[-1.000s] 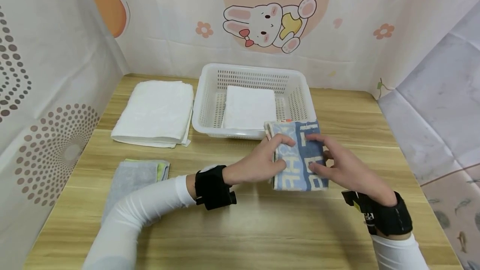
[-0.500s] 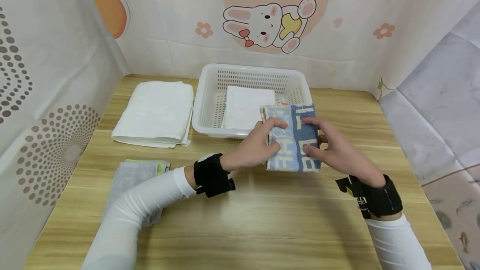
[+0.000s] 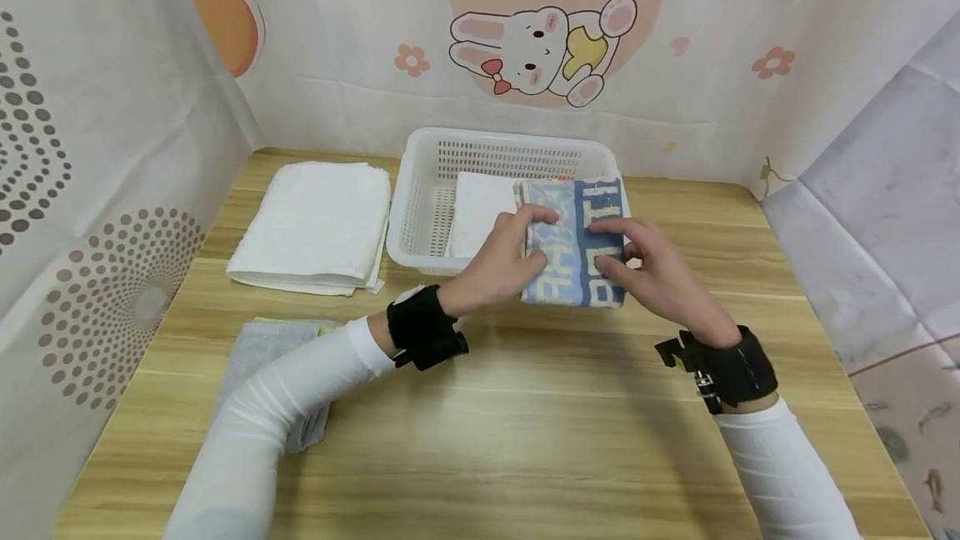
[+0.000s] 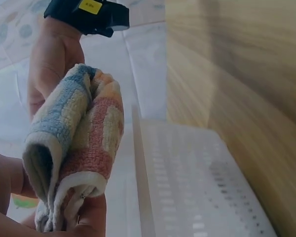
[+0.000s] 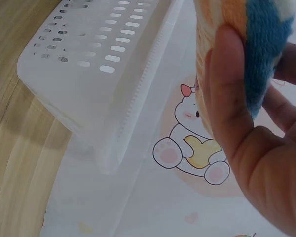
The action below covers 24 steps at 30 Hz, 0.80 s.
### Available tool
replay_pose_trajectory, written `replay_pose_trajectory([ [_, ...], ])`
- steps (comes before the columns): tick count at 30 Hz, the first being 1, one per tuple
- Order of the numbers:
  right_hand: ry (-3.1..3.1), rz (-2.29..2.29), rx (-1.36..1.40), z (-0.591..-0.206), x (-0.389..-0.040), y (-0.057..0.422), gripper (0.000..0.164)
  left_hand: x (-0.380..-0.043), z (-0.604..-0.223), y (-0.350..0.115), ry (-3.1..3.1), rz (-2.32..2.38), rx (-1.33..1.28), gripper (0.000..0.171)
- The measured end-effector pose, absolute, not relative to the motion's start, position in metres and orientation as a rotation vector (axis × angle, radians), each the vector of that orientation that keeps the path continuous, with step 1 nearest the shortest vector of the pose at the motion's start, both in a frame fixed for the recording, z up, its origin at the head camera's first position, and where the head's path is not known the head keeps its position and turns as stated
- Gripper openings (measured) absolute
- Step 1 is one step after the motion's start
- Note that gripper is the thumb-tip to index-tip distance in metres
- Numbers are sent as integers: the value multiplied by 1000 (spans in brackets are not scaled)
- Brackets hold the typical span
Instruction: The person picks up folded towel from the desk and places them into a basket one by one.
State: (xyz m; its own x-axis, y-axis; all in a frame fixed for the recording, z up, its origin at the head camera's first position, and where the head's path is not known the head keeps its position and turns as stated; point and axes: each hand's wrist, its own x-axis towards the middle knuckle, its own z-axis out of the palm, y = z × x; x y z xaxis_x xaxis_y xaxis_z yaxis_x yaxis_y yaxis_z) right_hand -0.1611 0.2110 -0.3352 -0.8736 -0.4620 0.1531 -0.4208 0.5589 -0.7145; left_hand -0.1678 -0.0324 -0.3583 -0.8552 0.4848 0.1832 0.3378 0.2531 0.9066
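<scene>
A folded towel [image 3: 573,277], blue and cream with letter-like patterns, hangs in the air over the front right part of a white plastic basket [image 3: 411,255]. My left hand [image 3: 501,263] grips its left side, and my right hand [image 3: 654,270] holds the right side. Seen from the left wrist, the towel [image 4: 96,143] is folded in thick layers with red and orange on its underside, above the basket's rim. The right wrist view has the right hand's thumb or finger curled along the towel [image 5: 266,49]. Inside the basket lies a folded white towel [image 3: 480,202], partly hidden by the held one.
Left of the basket a larger folded white towel [image 3: 311,223] lies on the wooden table [image 3: 540,440]. Nearer the front left, a grey towel [image 3: 258,357] with a yellow-green edge sits partly under the left forearm. A printed curtain [image 3: 337,48] hangs behind the table.
Both hands have carried the patterned towel away from the body and slightly left, from the basket's front edge to over its inside. It now covers more of the white towel in the basket.
</scene>
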Motion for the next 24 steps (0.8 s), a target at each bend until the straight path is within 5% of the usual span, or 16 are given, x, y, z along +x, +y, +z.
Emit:
replay_pose_trajectory([
  [24, 2761, -1175, -674, -342, -189, 194, 54, -202, -354, -39, 2422, 1617, 636, 52],
])
